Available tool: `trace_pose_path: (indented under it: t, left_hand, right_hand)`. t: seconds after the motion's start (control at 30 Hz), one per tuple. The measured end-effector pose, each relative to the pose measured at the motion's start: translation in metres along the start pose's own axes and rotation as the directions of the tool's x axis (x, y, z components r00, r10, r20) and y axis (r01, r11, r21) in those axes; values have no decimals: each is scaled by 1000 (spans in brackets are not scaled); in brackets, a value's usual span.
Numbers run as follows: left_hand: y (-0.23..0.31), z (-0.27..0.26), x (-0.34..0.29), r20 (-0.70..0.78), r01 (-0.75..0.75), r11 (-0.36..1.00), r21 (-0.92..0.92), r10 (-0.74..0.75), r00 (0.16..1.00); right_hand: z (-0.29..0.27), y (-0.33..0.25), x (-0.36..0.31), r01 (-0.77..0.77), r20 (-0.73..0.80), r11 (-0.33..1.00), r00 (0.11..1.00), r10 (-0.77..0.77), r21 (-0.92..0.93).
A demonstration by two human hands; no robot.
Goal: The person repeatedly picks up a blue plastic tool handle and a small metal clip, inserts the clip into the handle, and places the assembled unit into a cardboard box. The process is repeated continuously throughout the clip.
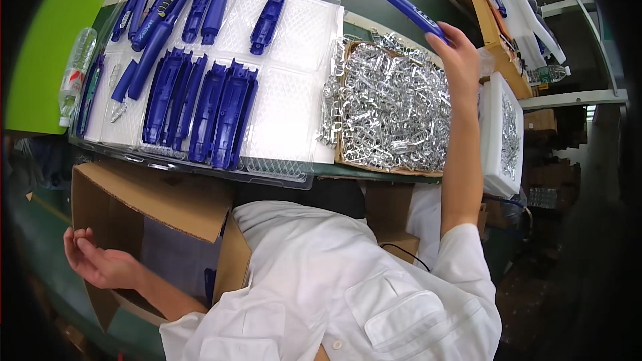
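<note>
My right hand (458,53), raised above the far right of the bench, grips one end of a long blue plastic housing (408,12). The housing has an oval grey panel near my fingers, and its narrow end points to the far left. Below that hand lies a shallow cardboard box (391,172) heaped with small shiny metal clips (394,110). At the left, my left hand (100,264) is over the edge of an open cardboard box (157,200). Its fingers are loosely bent and apart, with nothing visible in them.
A clear plastic tray (287,117) holds several blue half shells (224,117) and assembled blue housings (150,53). One half shell (269,23) lies by itself. A plastic bottle (75,77) leans near a green panel (40,47). A white foam box (495,134) with more metal pieces stands right.
</note>
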State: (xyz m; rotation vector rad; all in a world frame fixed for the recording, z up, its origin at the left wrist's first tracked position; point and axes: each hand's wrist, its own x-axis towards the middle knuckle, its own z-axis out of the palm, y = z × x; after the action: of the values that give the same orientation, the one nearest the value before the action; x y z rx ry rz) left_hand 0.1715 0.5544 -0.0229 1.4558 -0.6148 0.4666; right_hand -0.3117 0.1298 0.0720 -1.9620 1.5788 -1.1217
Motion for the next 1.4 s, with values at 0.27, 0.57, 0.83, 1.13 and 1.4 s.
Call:
trace_pose_path:
  t: [0.27, 0.57, 0.83, 1.13, 1.4]
  left_hand:
    - [-154, -106, -19, -246, 374, 879, 296, -308, 919]
    - [-257, -237, -184, 181, 458, 562, 689, -745, 642]
    - [-202, -241, -293, 485, -108, 517, 849, -844, -228]
    - [-194, -332, -297, 207, -21, 208, 978, -952, 225]
    - [-166, -362, -290, 477, -258, 455, 853, -878, 30]
  right_hand:
    - [102, 74, 126, -442, 455, 893, 813, 363, 78]
    - [131, 83, 147, 161, 356, 900, 934, -7, -405]
    - [16, 5, 22, 380, 466, 909, 844, -266, -169]
    - [-46, -33, -153, 220, 351, 958, 925, -145, -184]
    - [-38, -35, -188, 99, 249, 975, 967, -47, -200]
